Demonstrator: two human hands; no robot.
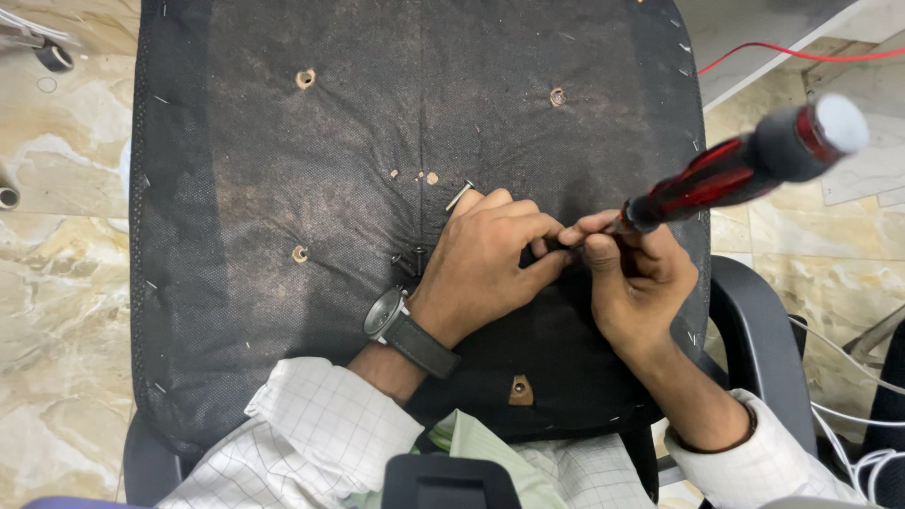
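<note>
Item: underside of a chair seat (283, 188), upturned, covered in black dust cloth stapled round the edge, worn brown in the middle. It fills most of the view and rests across a black armrest (754, 330) at the right, which keeps the flat underside facing up.

Mounting holes: four in the cloth, one far left (305, 78), one far right (558, 96), one near left (300, 254), and a fourth at near right, hidden under the hands. Two small holes (426, 176) sit close together at the centre. A brown tab with a rivet (519, 388) lies at the near edge.

Loose fastener: a pale bolt or screw (460, 196) lies on the cloth just beyond the left knuckles, within easy reach.

Left hand (485, 259): palm down on the seat, wristwatch (388, 316) on the wrist, fingers curled and pinched at the tip of the tool, apparently steadying a small fastener there; the fastener itself is hidden, so what is pinched cannot be told.

Right hand (636, 273): fingers closed round the lower shaft end of a screwdriver (745, 170), near the left fingertips. The handle, red and black with a pale cap, slants up to the far right and is blurred. The tip meets the seat between the two hands, right of centre.

Surroundings: marble-patterned floor (57, 283) on both sides, a red wire (782, 52) at far right, white cables (867, 415) at near right. Checked white sleeves (320, 424) at the near edge.
</note>
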